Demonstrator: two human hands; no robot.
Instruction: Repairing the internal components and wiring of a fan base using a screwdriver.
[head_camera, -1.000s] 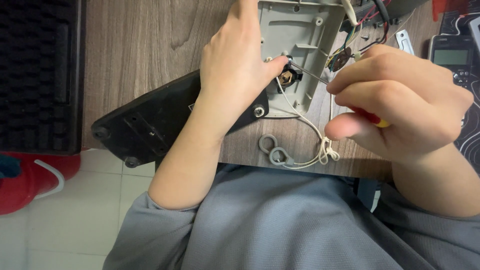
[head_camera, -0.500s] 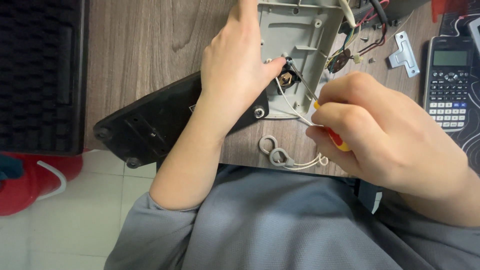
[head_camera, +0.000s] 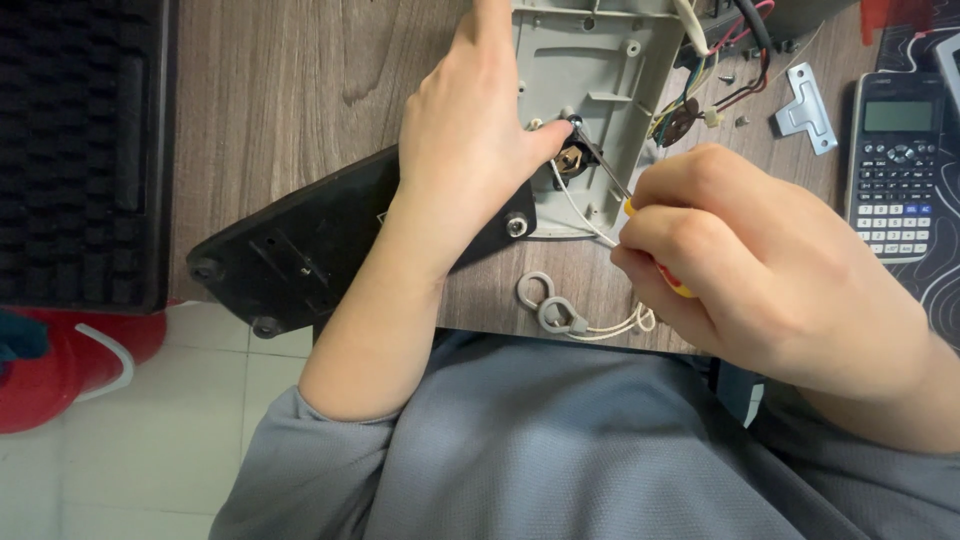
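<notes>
Right hand (head_camera: 770, 270) was clenched tight around a screwdriver with a red-and-yellow handle (head_camera: 672, 282), grip fully closed; the thin metal shaft (head_camera: 603, 168) angled up-left to a small brass fitting (head_camera: 571, 158) on the grey plastic housing (head_camera: 590, 90). Left hand (head_camera: 470, 150) lay over the housing's left edge, thumb tip pressed against the fitting, index finger stretched up along the edge; its grip closed on nothing. The housing sat on the wooden tabletop (head_camera: 290, 100), partly over a black flat plastic base (head_camera: 300, 250). White cord with grey loop ends (head_camera: 560, 312) lay near the tabletop edge. Dark calculator (head_camera: 895, 165) and small metal bracket (head_camera: 805, 110) sat at right.
</notes>
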